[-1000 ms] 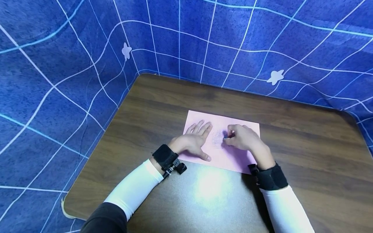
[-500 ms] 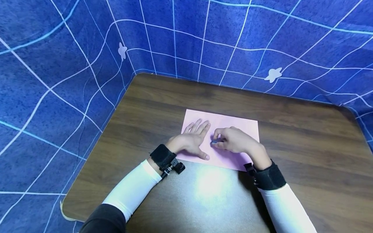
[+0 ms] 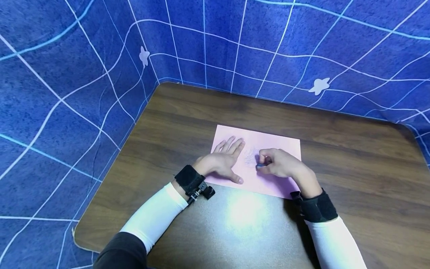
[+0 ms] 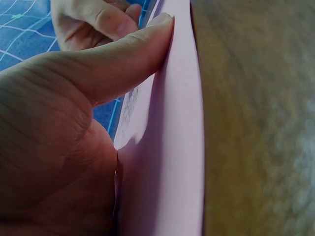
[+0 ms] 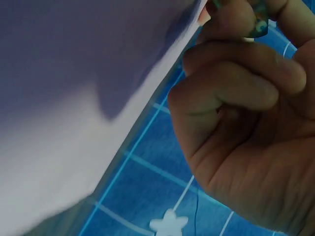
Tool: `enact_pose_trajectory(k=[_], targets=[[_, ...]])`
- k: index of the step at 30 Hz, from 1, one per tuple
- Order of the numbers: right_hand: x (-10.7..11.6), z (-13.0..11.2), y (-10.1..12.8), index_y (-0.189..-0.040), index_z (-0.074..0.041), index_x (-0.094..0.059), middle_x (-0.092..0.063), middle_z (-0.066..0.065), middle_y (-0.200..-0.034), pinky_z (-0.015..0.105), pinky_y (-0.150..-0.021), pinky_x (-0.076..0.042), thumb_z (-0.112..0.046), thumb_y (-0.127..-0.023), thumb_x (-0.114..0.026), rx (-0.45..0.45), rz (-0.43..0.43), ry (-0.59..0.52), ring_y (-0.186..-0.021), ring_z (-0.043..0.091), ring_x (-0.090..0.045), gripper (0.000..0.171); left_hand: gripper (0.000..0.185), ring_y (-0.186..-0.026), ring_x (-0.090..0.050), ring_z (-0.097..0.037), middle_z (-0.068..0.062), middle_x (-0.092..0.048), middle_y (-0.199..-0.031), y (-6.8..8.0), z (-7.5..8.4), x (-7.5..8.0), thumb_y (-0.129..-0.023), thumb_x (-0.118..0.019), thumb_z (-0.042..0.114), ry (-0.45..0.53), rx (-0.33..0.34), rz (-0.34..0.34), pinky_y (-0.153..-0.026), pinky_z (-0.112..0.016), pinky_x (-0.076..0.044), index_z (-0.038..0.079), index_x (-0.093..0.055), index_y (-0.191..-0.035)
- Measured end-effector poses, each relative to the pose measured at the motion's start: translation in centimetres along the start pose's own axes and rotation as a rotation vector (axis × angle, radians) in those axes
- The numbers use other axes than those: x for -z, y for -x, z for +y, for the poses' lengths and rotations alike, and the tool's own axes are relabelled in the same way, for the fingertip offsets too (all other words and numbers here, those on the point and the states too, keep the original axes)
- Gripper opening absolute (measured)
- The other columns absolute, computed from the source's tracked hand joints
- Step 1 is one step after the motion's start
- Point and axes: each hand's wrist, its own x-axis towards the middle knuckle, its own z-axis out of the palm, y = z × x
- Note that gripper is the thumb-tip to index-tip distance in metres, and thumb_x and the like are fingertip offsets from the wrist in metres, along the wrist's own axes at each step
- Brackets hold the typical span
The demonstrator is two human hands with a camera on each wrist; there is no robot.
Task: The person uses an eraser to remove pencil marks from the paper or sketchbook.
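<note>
A pink sheet of paper lies on the wooden table. My left hand rests spread over its left part, fingers straight and thumb out toward the near edge, as the left wrist view also shows. Between thumb and fingers my right hand pinches a short blue crayon, its tip at the paper. The patterned wrapper of the crayon peeks out at the top of the right wrist view, mostly covered by fingers. Faint bluish scribble marks the paper between the two hands.
The brown table has rounded corners and reaches back to a blue curtain with white lines and starfish shapes. Black straps with small cameras sit on both wrists. A bright glare lies on the table before the paper.
My right hand swept left with the crayon toward the left hand, then came back right, baring the scribble again. The left hand stays in place on the paper.
</note>
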Motion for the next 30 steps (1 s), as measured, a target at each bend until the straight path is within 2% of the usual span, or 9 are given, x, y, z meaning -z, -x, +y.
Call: enact_pose_trajectory(k=[3,6,10,14,17,19,22,26,30], targets=[[0.5,0.8,0.8,-0.078,-0.014,-0.056,-0.049,-0.006,-0.068,0.026,-0.058,-0.034,-0.012,-0.081,-0.081,-0.029,0.027,-0.015,-0.065,0.013,-0.045,0.025,0.133,-0.154,0.032,-0.023,-0.003,0.026,-0.170,0.0,0.1,0.1,-0.083,-0.069,0.071,-0.012,-0.002,0.004,-0.127,-0.045,0.016,0.011,0.019,-0.162],[0.7,0.9,1.3,-0.076,-0.014,-0.055,-0.047,-0.005,-0.066,0.026,-0.057,-0.033,-0.010,-0.080,-0.079,-0.045,0.050,0.021,-0.063,0.014,-0.044,0.025,0.134,-0.155,0.031,-0.024,-0.004,0.026,-0.170,-0.2,0.0,0.0,-0.082,-0.069,0.072,-0.020,-0.006,0.015,-0.127,-0.047,0.015,0.011,0.018,-0.162],[0.4,0.2,1.3,-0.076,-0.015,-0.053,-0.045,-0.005,-0.064,0.029,-0.058,-0.033,-0.010,-0.080,-0.075,-0.023,0.078,0.160,-0.061,0.014,-0.045,0.023,0.135,-0.155,0.031,-0.025,-0.004,0.026,-0.170,-0.4,-0.2,-0.4,-0.080,-0.068,0.075,-0.008,-0.010,0.025,-0.128,-0.047,0.014,0.011,0.018,-0.162],[-0.4,-0.3,0.9,-0.083,-0.014,-0.058,-0.049,-0.005,-0.063,0.030,-0.059,-0.036,-0.011,-0.086,-0.072,0.051,0.136,0.213,-0.061,0.013,-0.046,0.015,0.133,-0.155,0.031,-0.023,-0.002,0.027,-0.170,0.0,0.1,-0.2,-0.082,-0.069,0.073,-0.009,-0.001,0.016,-0.128,-0.045,0.014,0.012,0.019,-0.162],[-1.5,-0.6,0.3,-0.097,-0.013,-0.064,-0.059,-0.006,-0.067,0.032,-0.065,-0.044,-0.014,-0.092,-0.071,0.140,0.161,0.174,-0.064,0.011,-0.051,0.009,0.133,-0.155,0.031,-0.024,-0.002,0.027,-0.170,0.0,0.1,-0.3,-0.082,-0.069,0.072,-0.018,0.000,0.009,-0.127,-0.046,0.014,0.012,0.018,-0.162],[-2.1,-0.9,0.0,-0.105,-0.014,-0.067,-0.064,-0.007,-0.073,0.034,-0.071,-0.048,-0.015,-0.093,-0.072,0.174,0.164,0.165,-0.068,0.010,-0.055,0.014,0.132,-0.155,0.031,-0.024,-0.003,0.027,-0.170,0.0,0.2,-0.3,-0.083,-0.069,0.071,-0.025,-0.002,0.002,-0.127,-0.046,0.015,0.011,0.018,-0.162],[-2.6,-1.3,-0.3,-0.105,-0.018,-0.068,-0.065,-0.008,-0.074,0.035,-0.071,-0.047,-0.018,-0.091,-0.074,0.150,0.153,0.178,-0.069,0.011,-0.055,0.015,0.132,-0.155,0.031,-0.024,-0.002,0.027,-0.170,-0.1,0.2,-0.4,-0.083,-0.069,0.071,-0.024,0.000,-0.001,-0.127,-0.046,0.015,0.011,0.018,-0.162],[-2.6,-1.6,-0.3,-0.095,-0.019,-0.065,-0.054,-0.007,-0.065,0.032,-0.062,-0.039,-0.016,-0.086,-0.077,0.050,0.136,0.188,-0.064,0.014,-0.050,0.016,0.134,-0.155,0.030,-0.024,-0.002,0.025,-0.170,-0.5,-0.1,-0.7,-0.081,-0.070,0.072,-0.036,0.006,0.015,-0.128,-0.047,0.013,0.012,0.017,-0.162],[-1.9,-1.4,0.0,-0.089,-0.019,-0.064,-0.052,-0.006,-0.065,0.031,-0.060,-0.035,-0.012,-0.080,-0.078,-0.023,0.109,0.185,-0.066,0.016,-0.049,0.018,0.136,-0.155,0.030,-0.024,-0.002,0.024,-0.171,-0.8,-0.3,-1.0,-0.079,-0.071,0.073,-0.031,0.007,0.025,-0.128,-0.046,0.013,0.012,0.017,-0.162]])
